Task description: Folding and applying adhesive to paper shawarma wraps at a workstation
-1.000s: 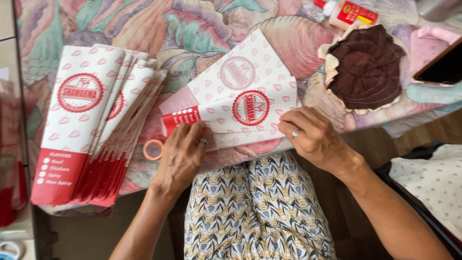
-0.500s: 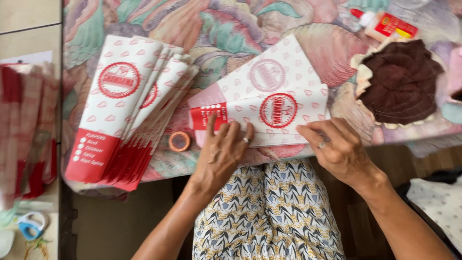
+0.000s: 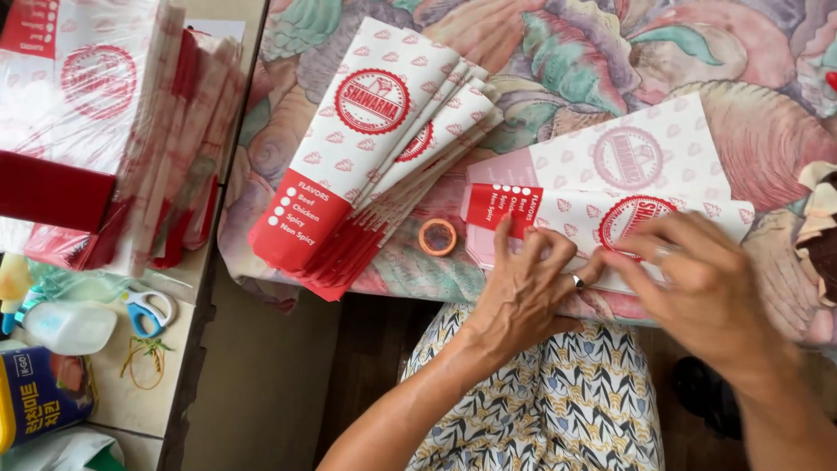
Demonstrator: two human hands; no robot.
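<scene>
The fingers of the left hand (image 3: 526, 283) lie spread and flat, pressing down on the lower edge of a red-and-white paper sheet (image 3: 610, 187), with the fingertips resting just below its solid red panel. A ring sits on one finger near the gap between the two hands. The right hand (image 3: 702, 288) is blurred; its fingers are bent and close together over the same lower edge, covering the bottom of the round red seal printed there, but whether they pinch the paper or only press on it I cannot tell. The sheet runs away from the fingers, up and to the right, fanning wider across a floral tablecloth (image 3: 558, 61), and its near edge lies along the table's edge above the person's patterned lap.

Just left of the left hand's fingertips, a small orange tape roll (image 3: 437, 236) lies flat on the cloth, apart from the sheet. Further left, a fanned stack of finished paper sleeves (image 3: 366, 157) in the same print slants down over the table edge. On the neighbouring side table lies a wrapped bundle of more sleeves (image 3: 96, 113), with blue-handled scissors (image 3: 146, 310) and a white plastic bottle (image 3: 65, 327) below it.
</scene>
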